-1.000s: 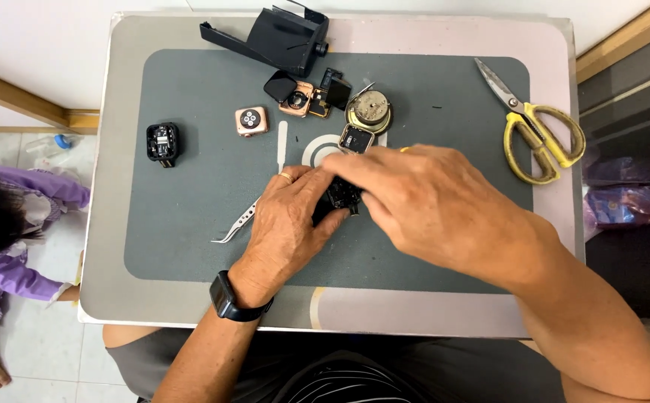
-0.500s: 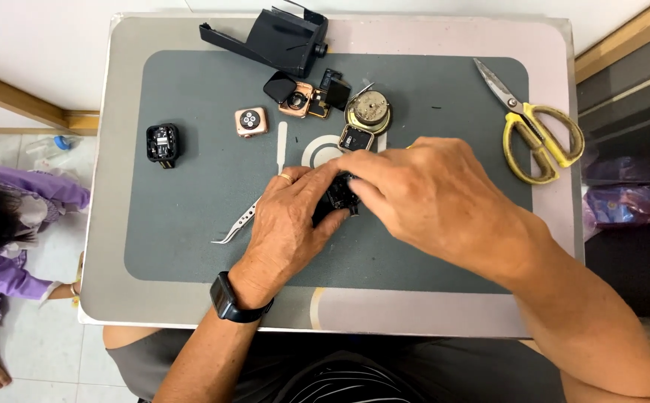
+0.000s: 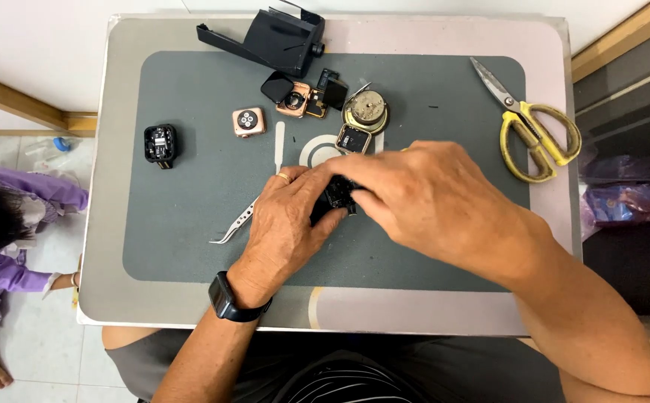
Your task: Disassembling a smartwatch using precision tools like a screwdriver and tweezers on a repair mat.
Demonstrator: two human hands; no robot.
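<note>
Grey work mat (image 3: 190, 246) on table: small black watch module (image 3: 336, 195), mostly hidden, pinched between left hand (image 3: 287, 224) and right hand (image 3: 422, 198) fingertips, both grasping.

Left hand (image 3: 284, 224) and right hand (image 3: 429, 198) meet fingertip to fingertip, both curled in a pinch.

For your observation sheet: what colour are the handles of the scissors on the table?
Yellow. The scissors show best in the head view, at the table's right side.
</note>
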